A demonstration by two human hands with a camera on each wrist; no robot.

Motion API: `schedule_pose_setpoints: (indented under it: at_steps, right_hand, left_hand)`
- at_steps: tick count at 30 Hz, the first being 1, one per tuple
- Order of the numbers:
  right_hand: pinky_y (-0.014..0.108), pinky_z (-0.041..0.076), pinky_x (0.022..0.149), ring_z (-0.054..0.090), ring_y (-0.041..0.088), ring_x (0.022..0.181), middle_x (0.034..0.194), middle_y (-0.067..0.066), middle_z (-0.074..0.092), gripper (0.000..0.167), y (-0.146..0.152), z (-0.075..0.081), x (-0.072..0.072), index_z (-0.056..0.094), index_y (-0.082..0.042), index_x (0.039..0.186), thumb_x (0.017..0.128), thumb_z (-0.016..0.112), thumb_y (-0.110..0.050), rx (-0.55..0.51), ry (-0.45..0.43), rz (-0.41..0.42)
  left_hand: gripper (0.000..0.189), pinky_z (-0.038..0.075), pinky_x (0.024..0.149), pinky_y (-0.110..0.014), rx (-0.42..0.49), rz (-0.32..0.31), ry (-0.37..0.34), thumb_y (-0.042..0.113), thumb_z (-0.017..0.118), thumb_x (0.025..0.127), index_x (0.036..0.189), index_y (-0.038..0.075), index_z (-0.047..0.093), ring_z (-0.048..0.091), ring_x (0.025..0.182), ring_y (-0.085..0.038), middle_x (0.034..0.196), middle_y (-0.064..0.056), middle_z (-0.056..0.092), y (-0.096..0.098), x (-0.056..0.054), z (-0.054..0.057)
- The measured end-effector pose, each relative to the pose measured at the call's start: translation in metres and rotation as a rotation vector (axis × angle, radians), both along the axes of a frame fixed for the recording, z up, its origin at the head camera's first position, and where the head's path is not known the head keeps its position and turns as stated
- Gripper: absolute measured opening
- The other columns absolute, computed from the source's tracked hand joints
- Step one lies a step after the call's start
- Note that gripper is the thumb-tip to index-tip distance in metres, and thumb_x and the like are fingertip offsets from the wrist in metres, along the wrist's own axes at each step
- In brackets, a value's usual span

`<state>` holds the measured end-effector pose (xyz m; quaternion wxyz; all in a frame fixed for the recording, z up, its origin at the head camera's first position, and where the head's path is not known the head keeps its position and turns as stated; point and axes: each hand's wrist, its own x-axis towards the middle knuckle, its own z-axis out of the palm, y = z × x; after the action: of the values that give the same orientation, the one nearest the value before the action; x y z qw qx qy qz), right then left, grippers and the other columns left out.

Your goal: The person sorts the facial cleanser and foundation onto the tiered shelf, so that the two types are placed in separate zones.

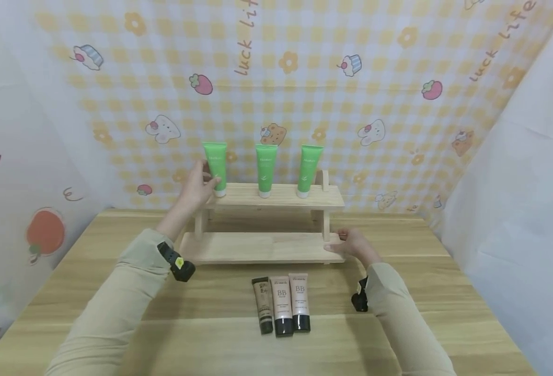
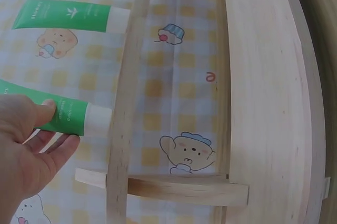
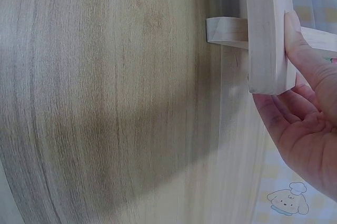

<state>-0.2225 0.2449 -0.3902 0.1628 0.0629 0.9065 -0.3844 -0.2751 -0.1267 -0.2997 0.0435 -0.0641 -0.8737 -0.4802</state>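
3 grn tubes (image 1: 266, 167) stand, L hand (image 1: 195, 188) pinching leftmost (image 1: 216, 161), R hand (image 1: 356, 246) gripping btm shelf (image 1: 257, 247).

A yellowish wood-grain desk (image 1: 210, 342) bears a two-tier pale wooden shelf (image 1: 257, 248), its top board (image 1: 283, 194) holding three green white-capped tubes (image 1: 266, 168); three beige black-capped tubes (image 1: 281, 300) lie in front

At centre frame, the pale two-tier wooden shelf (image 1: 257, 247) looks smooth and matt, and the three slim green tubes (image 1: 266, 164) on it look like smooth plastic with white plastic caps (image 2: 98, 120). At lower centre, three pinkish-beige plastic tubes (image 1: 281, 298) with glossy black caps (image 1: 284, 327) lie on a streaky wood-grain tabletop (image 1: 201, 339); across the top, the yellow-and-white checked backdrop (image 1: 267, 99) looks like matt, creased cloth, as do the beige sleeves (image 1: 112, 303).
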Motion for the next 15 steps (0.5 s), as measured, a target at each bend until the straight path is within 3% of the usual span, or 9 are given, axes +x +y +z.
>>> schedule_pose_setpoints:
  at_steps: [8,15]
  right_hand:
    - [0.047,0.034,0.107,0.037,0.044,0.127,0.136,0.032,0.037,0.067,-0.002,-0.002,0.001,0.040,0.002,0.133,0.079,0.071,-0.025,0.012,0.008,-0.004]
    - [0.048,0.033,0.107,0.036,0.044,0.127,0.136,0.032,0.037,0.067,0.002,-0.002,-0.002,0.040,0.002,0.133,0.080,0.070,-0.025,0.023,0.016,0.007]
  left_hand:
    - [0.053,0.043,0.101,-0.047,0.013,-0.023,0.020,0.007,0.048,0.092,0.138,-0.002,0.023,0.044,0.122,-0.039,0.131,-0.024,0.042,-0.003,0.000,-0.006]
    - [0.066,0.042,0.101,-0.046,0.095,-0.003,-0.027,0.009,0.057,0.088,0.140,-0.001,0.017,0.041,0.124,-0.040,0.139,-0.026,0.033,-0.008,0.010,-0.008]
